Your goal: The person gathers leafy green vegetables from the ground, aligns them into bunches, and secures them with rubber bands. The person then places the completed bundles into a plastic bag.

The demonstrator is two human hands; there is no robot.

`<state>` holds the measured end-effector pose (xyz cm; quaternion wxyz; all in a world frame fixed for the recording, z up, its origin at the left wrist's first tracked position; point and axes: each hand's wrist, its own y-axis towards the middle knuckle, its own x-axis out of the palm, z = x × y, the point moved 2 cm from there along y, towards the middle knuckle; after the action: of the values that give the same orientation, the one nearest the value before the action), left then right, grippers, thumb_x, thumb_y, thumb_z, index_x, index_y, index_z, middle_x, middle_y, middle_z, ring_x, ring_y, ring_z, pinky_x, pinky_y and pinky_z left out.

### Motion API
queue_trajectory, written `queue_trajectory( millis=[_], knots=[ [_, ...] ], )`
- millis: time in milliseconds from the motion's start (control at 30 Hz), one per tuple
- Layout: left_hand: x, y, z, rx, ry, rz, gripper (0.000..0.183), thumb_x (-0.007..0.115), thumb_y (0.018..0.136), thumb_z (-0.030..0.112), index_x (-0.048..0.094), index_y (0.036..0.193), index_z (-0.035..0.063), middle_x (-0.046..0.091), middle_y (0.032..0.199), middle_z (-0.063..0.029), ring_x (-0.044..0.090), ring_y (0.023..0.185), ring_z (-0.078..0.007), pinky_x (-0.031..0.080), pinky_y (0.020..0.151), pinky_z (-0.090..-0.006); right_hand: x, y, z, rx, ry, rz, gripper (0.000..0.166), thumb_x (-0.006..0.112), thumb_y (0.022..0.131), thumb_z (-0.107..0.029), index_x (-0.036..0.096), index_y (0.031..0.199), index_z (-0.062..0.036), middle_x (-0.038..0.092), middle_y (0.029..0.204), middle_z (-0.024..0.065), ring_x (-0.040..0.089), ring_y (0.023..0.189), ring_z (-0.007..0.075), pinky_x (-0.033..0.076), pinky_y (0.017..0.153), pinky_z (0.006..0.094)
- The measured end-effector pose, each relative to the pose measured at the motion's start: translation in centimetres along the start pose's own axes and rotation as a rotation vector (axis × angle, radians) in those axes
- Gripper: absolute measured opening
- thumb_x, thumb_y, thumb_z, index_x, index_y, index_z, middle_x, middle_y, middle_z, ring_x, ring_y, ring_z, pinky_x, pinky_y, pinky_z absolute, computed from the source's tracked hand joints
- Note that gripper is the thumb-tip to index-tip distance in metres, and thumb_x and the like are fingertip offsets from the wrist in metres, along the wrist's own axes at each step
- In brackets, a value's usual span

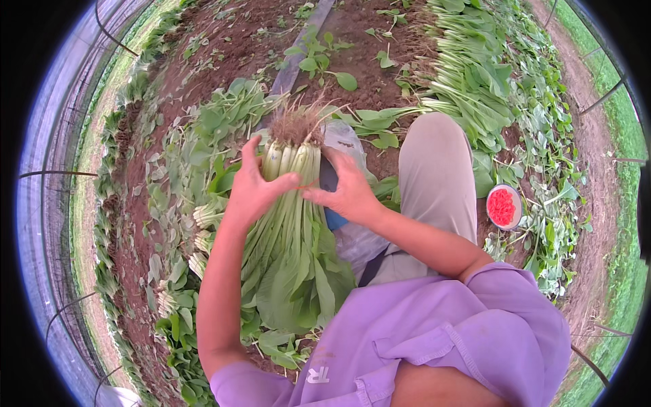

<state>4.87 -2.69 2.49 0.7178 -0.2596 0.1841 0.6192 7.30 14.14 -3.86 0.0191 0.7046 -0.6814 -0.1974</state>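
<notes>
A thick bunch of leafy greens [292, 203] with pale stems lies before me, its brown roots [297, 122] pointing away and its broad leaves towards my body. My left hand [259, 183] curves around the left side of the stems. On the right side, my right hand [348, 188] rests with its thumb over the stems. A thin red band [307, 186] crosses the stems between my two thumbs. Both hands hold the bunch between them, just below the roots.
A white bowl [520, 206] of red bands stands on the right, past my bent knee [437, 147]. Rows of pulled greens [473, 81] lie at the upper right. Smaller bunches [203, 239] lie at the left. Clear plastic sheeting [351, 140] is behind the bunch; a grey strip [300, 51] crosses the soil.
</notes>
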Motion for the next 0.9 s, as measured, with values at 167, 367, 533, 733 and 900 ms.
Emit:
queue_trajectory(
  millis=[167,367,533,733,900],
  knots=[
    [-0.1,1.0,-0.4,-0.023,-0.030,0.108,0.088,0.072,0.058,0.037,0.029,0.120,-0.0079,0.049,0.108,-0.0222,0.051,0.097,-0.0243,0.039,0.084,-0.0322,1.3,0.1,-1.4,0.033,0.083,-0.078,0.099,0.073,0.058,-0.043,0.021,0.125,0.0080,0.034,0.122,0.0232,0.032,0.118,0.0312,0.025,0.097,0.0362],
    [-4.6,-4.3,1.2,0.044,-0.337,0.404,0.077,0.074,0.059,0.023,0.032,0.118,-0.0049,0.050,0.107,-0.0140,0.051,0.093,-0.0201,0.041,0.081,-0.0300,3.9,1.9,-6.4,-0.022,0.392,-0.195,0.107,0.077,0.056,-0.036,0.011,0.129,0.0058,0.033,0.125,0.0203,0.032,0.118,0.0288,0.026,0.097,0.0348],
    [-10.6,-9.3,3.9,0.295,-0.414,0.536,0.063,0.070,0.064,0.025,0.040,0.111,-0.0035,0.053,0.098,-0.0109,0.054,0.086,-0.0170,0.045,0.075,-0.0301,7.0,3.6,-14.0,-0.251,0.468,-0.343,0.113,0.077,0.052,-0.039,0.008,0.129,0.0035,0.042,0.114,0.0236,0.045,0.104,0.0347,0.035,0.090,0.0367],
    [-10.9,-10.6,3.1,0.290,-0.785,0.581,0.051,0.062,0.072,0.024,0.042,0.111,-0.0027,0.053,0.101,-0.0128,0.056,0.087,-0.0221,0.047,0.078,-0.0350,10.3,4.0,-14.5,-0.445,0.430,-0.289,0.109,0.077,0.050,-0.040,0.013,0.127,0.0040,0.047,0.109,0.0227,0.050,0.098,0.0341,0.039,0.085,0.0369],
    [-9.5,-10.7,2.1,0.301,-0.840,0.619,0.048,0.064,0.070,0.019,0.045,0.108,-0.0044,0.055,0.097,-0.0127,0.058,0.083,-0.0209,0.049,0.075,-0.0345,10.1,3.4,-14.6,-0.402,0.294,-0.315,0.107,0.077,0.051,-0.039,0.015,0.127,0.0037,0.050,0.106,0.0217,0.054,0.094,0.0330,0.041,0.083,0.0357]
  ],
)
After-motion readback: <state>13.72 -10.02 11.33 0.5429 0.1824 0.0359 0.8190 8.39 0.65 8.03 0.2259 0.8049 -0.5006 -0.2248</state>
